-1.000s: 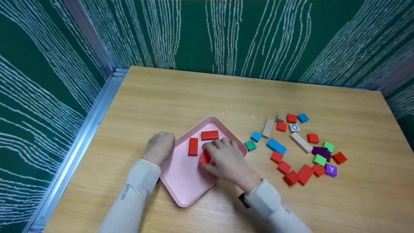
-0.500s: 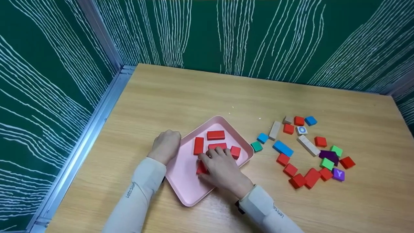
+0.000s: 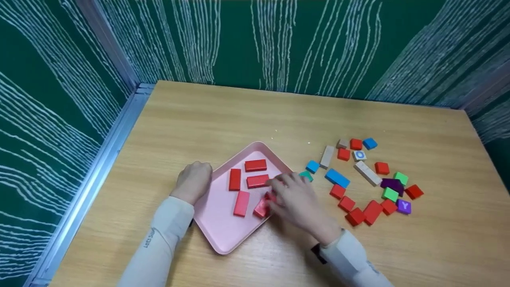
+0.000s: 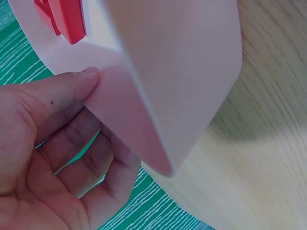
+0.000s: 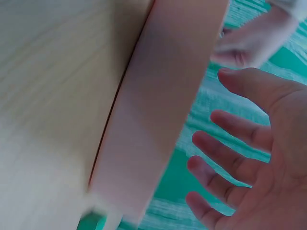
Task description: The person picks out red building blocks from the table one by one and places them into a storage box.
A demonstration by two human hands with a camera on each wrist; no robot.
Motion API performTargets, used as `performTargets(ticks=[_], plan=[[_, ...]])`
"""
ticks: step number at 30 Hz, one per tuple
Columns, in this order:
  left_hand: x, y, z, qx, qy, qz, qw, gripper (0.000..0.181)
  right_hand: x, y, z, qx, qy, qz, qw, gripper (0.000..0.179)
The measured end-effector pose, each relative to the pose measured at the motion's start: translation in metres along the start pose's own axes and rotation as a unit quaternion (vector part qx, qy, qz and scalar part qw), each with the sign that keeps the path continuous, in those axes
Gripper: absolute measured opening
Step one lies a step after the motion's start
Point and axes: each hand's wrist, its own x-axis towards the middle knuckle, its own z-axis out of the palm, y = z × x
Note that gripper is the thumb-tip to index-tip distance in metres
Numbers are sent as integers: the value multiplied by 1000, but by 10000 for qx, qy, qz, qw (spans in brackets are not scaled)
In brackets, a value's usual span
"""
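A pink tray (image 3: 223,235) lies slantwise on the table with several red blocks (image 3: 241,203) inside it. At its left side, my left hand (image 3: 194,181) holds on to the edge. The left wrist view shows the thumb and fingers of the left hand (image 4: 62,143) pinching the tray wall (image 4: 187,57). My right hand (image 3: 297,201) is over the tray's right side, fingertips close to another red block (image 3: 261,209) and hiding part of that corner. Seen from the right wrist, the right hand (image 5: 259,158) has its fingers spread and holds nothing, beside the tray's outer wall (image 5: 158,96).
Loose blocks lie scattered right of the tray, among them a long blue block (image 3: 337,178), a pale wooden bar (image 3: 367,173), a purple block (image 3: 392,185) and several red ones. A green block (image 3: 306,175) sits near the tray's right corner. Green patterned walls stand behind.
My right hand has let go of a red block, which now lies in the tray's middle, and has moved right to the tray's edge. The left hand keeps its hold. The head view has shifted slightly.
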Motion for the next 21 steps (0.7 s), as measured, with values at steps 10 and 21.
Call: performTargets(ticks=[10, 21], plan=[[-5, -5, -5, 85, -32, 132, 9999, 11, -67, 83, -21, 76, 424, 779, 9960, 51], [-4, 3, -5, -98, -230, 36, 9997, 12, -123, 123, -18, -169, 180, 1745, 9843, 59]])
